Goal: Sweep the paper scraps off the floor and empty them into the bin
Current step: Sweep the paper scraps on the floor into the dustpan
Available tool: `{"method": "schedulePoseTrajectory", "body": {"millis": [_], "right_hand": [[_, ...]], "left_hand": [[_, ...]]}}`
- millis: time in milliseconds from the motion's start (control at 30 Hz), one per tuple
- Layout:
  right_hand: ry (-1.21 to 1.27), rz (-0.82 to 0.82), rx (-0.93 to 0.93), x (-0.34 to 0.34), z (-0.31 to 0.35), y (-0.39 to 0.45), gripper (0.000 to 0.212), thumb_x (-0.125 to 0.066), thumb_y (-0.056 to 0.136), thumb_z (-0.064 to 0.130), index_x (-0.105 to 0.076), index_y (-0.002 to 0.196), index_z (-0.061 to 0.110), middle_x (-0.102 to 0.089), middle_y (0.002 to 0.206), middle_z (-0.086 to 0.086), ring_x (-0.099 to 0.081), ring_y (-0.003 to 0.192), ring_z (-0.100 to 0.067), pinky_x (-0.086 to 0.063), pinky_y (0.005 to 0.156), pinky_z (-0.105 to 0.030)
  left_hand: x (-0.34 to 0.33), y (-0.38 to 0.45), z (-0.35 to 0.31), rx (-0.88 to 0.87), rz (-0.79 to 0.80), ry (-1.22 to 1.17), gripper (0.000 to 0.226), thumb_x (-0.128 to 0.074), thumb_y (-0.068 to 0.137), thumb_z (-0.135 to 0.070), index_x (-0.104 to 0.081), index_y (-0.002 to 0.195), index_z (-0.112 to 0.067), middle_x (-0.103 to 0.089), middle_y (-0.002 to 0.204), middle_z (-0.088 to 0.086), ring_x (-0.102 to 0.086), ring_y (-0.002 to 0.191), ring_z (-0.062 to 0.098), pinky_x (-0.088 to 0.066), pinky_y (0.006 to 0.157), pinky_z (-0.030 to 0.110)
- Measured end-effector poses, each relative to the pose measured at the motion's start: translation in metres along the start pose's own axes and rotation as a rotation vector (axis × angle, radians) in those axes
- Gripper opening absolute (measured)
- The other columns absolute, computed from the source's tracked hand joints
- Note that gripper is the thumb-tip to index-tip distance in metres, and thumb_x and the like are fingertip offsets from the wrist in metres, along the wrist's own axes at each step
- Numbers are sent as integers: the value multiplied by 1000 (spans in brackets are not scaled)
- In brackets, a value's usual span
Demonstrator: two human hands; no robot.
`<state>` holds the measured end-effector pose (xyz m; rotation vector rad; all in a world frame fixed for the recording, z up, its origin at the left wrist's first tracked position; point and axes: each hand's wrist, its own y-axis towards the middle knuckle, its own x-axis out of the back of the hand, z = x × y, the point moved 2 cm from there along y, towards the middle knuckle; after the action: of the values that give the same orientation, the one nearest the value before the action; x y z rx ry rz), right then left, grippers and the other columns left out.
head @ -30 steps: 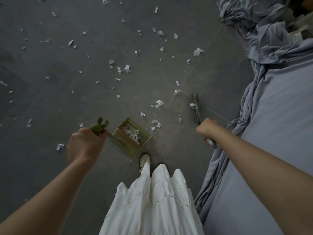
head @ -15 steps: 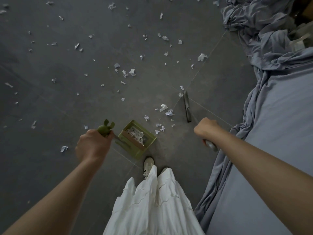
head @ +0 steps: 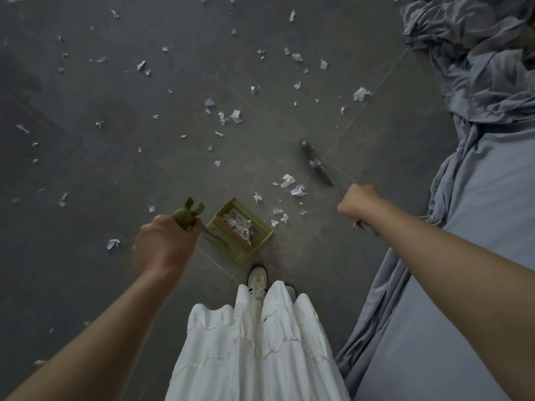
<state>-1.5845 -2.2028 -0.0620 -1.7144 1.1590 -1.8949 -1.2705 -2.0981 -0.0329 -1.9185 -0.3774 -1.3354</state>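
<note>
Left hand [head: 163,247] grips dustpan [head: 241,231] handle; right hand [head: 357,204] grips broom [head: 317,163]; scraps [head: 292,186] between.

Landmark: green dustpan [head: 241,231], resting on dark grey floor [head: 86,175], holding white paper scraps. Left hand [head: 165,244], left of dustpan, curled round its green handle top [head: 188,217]. Right hand [head: 357,204], right of dustpan, curled round broom handle. Broom head [head: 317,163] up and right of dustpan, down on floor. Small cluster of paper scraps [head: 289,186] between broom head and dustpan, close to its open mouth. Further scraps scattered widely beyond and left of dustpan. White shoe [head: 257,280] just below dustpan, white skirt [head: 254,348] lower still. Grey-blue bedsheet [head: 477,198] well right of dustpan, bunched at far right corner.
</note>
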Motion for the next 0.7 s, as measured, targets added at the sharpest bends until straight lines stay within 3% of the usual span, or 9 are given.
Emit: {"method": "schedulePoseTrajectory", "body": {"millis": [67, 167, 233, 467, 633, 700], "right_hand": [[-19, 34, 32, -8, 0, -16, 17, -49, 87, 12, -52, 74, 2, -57, 69, -14, -60, 51, -25, -41, 47, -22], [-88, 79, 75, -25, -1, -41, 23, -51, 88, 15, -61, 105, 3, -63, 107, -16, -67, 94, -32, -46, 68, -29], [-161, 92, 106, -35, -2, -58, 29, -53, 89, 17, -59, 115, 6, -60, 119, -15, -64, 104, -31, -50, 76, -32], [-320, 77, 182, -37, -19, -90, 9, -55, 89, 22, -55, 88, 13, -61, 115, -13, -61, 104, -31, -43, 71, -31], [-304, 54, 143, -34, -36, -96, 25, -55, 88, 26, -60, 108, 11, -62, 119, -17, -60, 109, -34, -48, 88, -37], [-291, 55, 111, -40, -39, -100, 24, -54, 89, 23, -60, 107, 9, -62, 117, -17, -61, 107, -33, -48, 86, -36]], "left_hand": [[1, -3, -4, -6, 13, 2, 51, -67, 86, -52, -68, 93, -1, -68, 91, 26, -66, 89, 44, -48, 72, 40], [3, -8, -10, -18, 42, 13, 51, -66, 88, -49, -66, 98, 1, -68, 98, 26, -65, 95, 44, -48, 75, 41], [5, -12, -12, -17, 55, 31, 52, -66, 89, -49, -65, 102, 1, -68, 103, 26, -65, 99, 44, -49, 78, 41], [6, -21, -9, -52, 87, 56, 52, -66, 89, -50, -65, 104, -1, -68, 105, 25, -65, 101, 43, -49, 78, 40], [11, -24, 4, -42, 94, 27, 50, -67, 89, -49, -66, 101, 0, -68, 101, 24, -65, 97, 43, -41, 69, 37], [14, -24, 10, -41, 89, 30, 49, -67, 89, -48, -66, 101, 0, -68, 100, 24, -65, 96, 43, -42, 70, 37]]}}
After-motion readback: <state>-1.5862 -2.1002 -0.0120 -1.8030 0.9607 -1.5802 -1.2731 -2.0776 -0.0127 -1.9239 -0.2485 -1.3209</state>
